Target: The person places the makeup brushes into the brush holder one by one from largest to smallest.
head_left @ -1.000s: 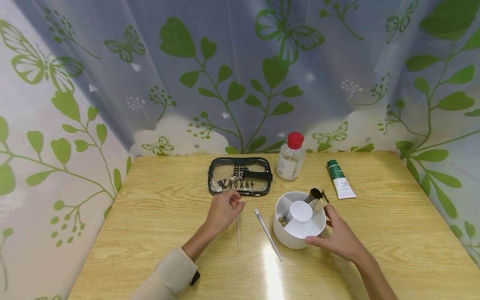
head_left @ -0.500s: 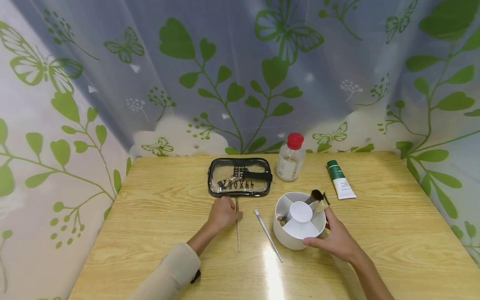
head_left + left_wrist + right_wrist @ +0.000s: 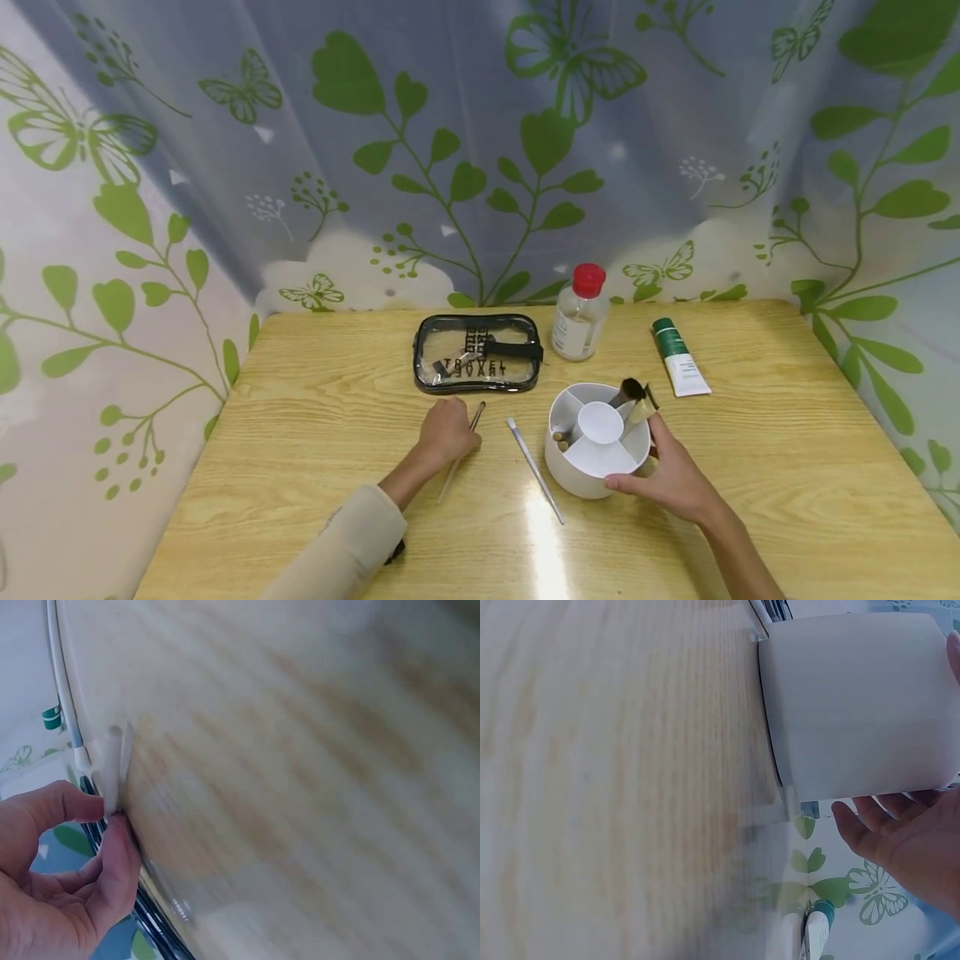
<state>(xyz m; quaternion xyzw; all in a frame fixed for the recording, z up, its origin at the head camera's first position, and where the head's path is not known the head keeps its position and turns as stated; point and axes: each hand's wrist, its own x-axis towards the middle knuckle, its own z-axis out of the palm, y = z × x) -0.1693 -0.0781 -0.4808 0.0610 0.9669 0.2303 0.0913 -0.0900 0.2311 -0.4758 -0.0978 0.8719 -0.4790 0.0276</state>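
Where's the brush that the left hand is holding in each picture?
Head: just left of centre, slanting under the left hand, its lower part sticking out; brush.
Left wrist: left of the middle, pinched by finger and thumb; brush.
Right wrist: I can't spot it; there the pot fills the upper right.
Shared landmark: the table, in all three.

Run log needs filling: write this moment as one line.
left hand: pinches thin brush | right hand: holds white organizer | second brush: on table, left of organizer
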